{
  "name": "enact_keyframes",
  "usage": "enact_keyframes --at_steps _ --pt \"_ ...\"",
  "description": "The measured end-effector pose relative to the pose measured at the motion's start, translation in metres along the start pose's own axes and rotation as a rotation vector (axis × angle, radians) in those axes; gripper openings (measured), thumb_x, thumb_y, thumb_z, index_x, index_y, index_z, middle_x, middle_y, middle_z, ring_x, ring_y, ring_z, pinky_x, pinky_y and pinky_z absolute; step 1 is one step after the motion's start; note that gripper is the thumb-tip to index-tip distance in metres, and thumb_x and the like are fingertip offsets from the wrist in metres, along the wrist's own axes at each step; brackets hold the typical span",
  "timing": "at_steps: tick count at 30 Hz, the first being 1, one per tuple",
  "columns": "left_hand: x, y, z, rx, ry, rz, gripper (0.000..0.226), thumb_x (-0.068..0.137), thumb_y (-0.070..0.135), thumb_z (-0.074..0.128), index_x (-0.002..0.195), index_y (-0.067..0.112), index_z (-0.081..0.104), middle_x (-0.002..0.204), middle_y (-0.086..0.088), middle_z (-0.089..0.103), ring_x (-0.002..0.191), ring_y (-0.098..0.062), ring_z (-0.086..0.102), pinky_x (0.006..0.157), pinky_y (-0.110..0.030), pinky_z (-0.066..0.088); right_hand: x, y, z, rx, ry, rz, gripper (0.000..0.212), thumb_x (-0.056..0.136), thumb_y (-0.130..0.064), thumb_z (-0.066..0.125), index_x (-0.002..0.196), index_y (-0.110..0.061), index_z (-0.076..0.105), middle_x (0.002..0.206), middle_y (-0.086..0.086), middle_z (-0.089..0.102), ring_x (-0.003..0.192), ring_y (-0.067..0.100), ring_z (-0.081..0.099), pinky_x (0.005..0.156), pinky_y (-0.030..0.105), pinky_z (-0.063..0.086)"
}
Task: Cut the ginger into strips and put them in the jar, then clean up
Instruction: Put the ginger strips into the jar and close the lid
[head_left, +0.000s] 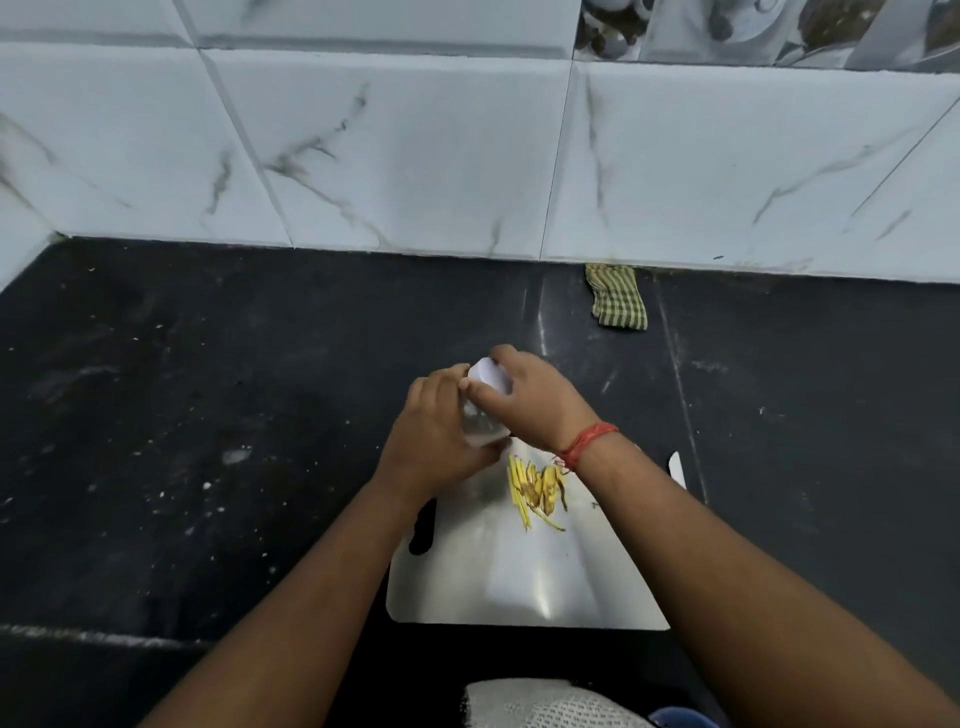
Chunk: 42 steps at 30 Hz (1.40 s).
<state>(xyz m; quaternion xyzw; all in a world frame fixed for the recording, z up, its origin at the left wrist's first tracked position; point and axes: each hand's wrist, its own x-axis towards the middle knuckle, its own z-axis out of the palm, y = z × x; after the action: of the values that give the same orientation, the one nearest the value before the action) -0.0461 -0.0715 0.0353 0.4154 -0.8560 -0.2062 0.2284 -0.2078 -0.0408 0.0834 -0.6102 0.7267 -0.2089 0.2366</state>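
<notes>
Fingers of the left hand wrap one clear jar, tilted; the right hand clasps its white lid. Ginger strips lie in one loose pile (too many to count) just below both hands, on one steel cutting board. Beyond the fingertips, one checked cloth lies on the black counter against a tiled wall.
</notes>
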Motion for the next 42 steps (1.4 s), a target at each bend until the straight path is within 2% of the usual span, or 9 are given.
enact_keyframes --at_steps 8,17,24,29,32,35,38,40,42 --pt "0.005 -0.011 -0.038 -0.177 -0.15 0.006 0.067 0.068 0.046 0.086 0.122 0.028 0.051 0.115 0.018 0.056 0.096 -0.002 0.055 0.074 -0.013 0.04 -0.008 -0.022 0.005 -0.042 0.072 -0.053 0.043 0.083 -0.07 0.04 0.102 -0.031 0.044 0.091 -0.006 0.056 0.079 0.014 0.054 0.065 0.031 0.039" --pt "0.009 -0.022 -0.049 -0.556 -0.523 -0.132 0.092 0.061 0.052 0.088 0.141 0.039 0.043 0.131 0.017 0.06 0.12 -0.005 0.06 0.099 -0.034 0.052 -0.013 -0.018 -0.006 -0.051 -0.055 -0.223 0.056 0.085 -0.055 0.058 0.133 -0.029 0.046 0.128 -0.009 0.054 0.112 0.01 0.053 0.093 0.035 0.048" --pt "0.019 -0.028 -0.051 -0.697 -0.726 -0.095 0.084 0.07 0.024 0.092 0.142 0.035 0.049 0.136 0.004 0.062 0.128 -0.018 0.059 0.112 -0.052 0.044 -0.01 -0.009 -0.028 -0.011 -0.351 -0.35 0.06 0.087 -0.039 0.068 0.139 -0.033 0.038 0.126 -0.017 0.042 0.107 -0.004 0.045 0.083 0.01 0.04" --pt "0.022 -0.036 -0.052 -0.607 -0.846 -0.146 0.079 0.065 0.033 0.092 0.134 0.035 0.054 0.127 0.007 0.066 0.121 -0.017 0.063 0.107 -0.05 0.049 -0.013 -0.005 -0.028 -0.183 -0.389 -0.543 0.076 0.079 -0.029 0.078 0.142 -0.024 0.037 0.141 -0.006 0.04 0.129 0.013 0.041 0.103 0.028 0.044" --pt "0.022 -0.033 -0.051 -0.572 -0.805 -0.156 0.077 0.067 0.033 0.091 0.133 0.038 0.052 0.124 0.013 0.065 0.117 -0.012 0.063 0.104 -0.04 0.052 -0.013 -0.002 -0.028 -0.222 -0.304 -0.627 0.079 0.078 -0.023 0.078 0.145 -0.018 0.037 0.146 -0.002 0.039 0.134 0.012 0.037 0.106 0.023 0.04" --pt "0.02 -0.021 -0.046 -0.394 -0.536 -0.193 0.083 0.065 0.04 0.091 0.134 0.036 0.046 0.127 0.013 0.058 0.117 -0.011 0.059 0.099 -0.041 0.054 -0.008 0.001 -0.034 0.033 -0.267 -0.352 0.09 0.076 -0.041 0.079 0.147 -0.022 0.028 0.147 -0.007 0.032 0.13 0.005 0.039 0.102 0.014 0.038" --pt "0.014 -0.009 -0.035 -0.109 -0.28 -0.109 0.087 0.067 0.045 0.088 0.139 0.029 0.042 0.135 0.009 0.048 0.125 -0.014 0.045 0.098 -0.037 0.049 0.001 0.002 -0.028 0.036 -0.201 -0.103 0.072 0.077 -0.064 0.067 0.132 -0.022 0.045 0.126 -0.004 0.052 0.109 0.013 0.056 0.092 0.029 0.05" --pt "0.01 -0.006 -0.028 -0.045 -0.219 -0.064 0.089 0.069 0.046 0.087 0.142 0.026 0.039 0.138 0.008 0.045 0.128 -0.014 0.04 0.098 -0.034 0.046 0.004 0.003 -0.022 -0.076 -0.201 -0.108 0.061 0.078 -0.07 0.06 0.116 -0.024 0.051 0.108 -0.006 0.053 0.092 0.012 0.056 0.083 0.036 0.054" --pt "0.007 -0.009 -0.023 -0.088 -0.226 -0.09 0.091 0.069 0.047 0.087 0.143 0.027 0.038 0.139 0.009 0.045 0.128 -0.013 0.041 0.099 -0.035 0.046 0.004 0.005 -0.022 -0.074 -0.234 -0.155 0.06 0.078 -0.064 0.065 0.12 -0.025 0.048 0.112 -0.007 0.048 0.095 0.012 0.054 0.085 0.037 0.054"
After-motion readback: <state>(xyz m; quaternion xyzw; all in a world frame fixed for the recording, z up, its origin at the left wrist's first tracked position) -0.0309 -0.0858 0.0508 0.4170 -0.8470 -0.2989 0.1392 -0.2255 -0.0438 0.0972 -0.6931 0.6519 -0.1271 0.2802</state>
